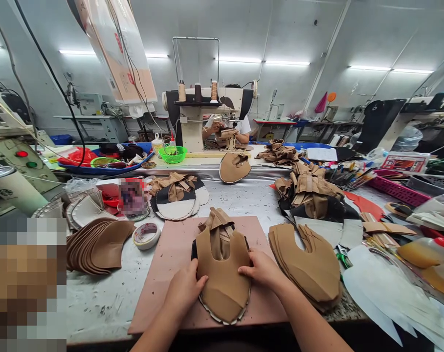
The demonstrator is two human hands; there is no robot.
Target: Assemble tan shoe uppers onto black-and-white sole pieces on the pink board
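A tan shoe upper [225, 278] lies on a pinkish-brown board [159, 293] in front of me, its rounded toe end towards me. Crossed straps [217, 219] stick up at its far end, and a jagged white edge shows round the toe. My left hand [183, 288] grips the upper's left edge, thumb on top. On the opposite edge, my right hand [263, 270] has its thumb over the surface; the other fingers of both hands are partly hidden. Close to my right hand lies a stack of flat tan upper pieces [305, 261].
Brown curved pieces [100, 247] and a tape roll [146, 235] lie left. More strapped uppers [313, 190] are piled at back right, near white sheets [401, 293] and bottles [425, 252]. Beyond stands a sewing machine [192, 122], with a person [244, 126] working behind it.
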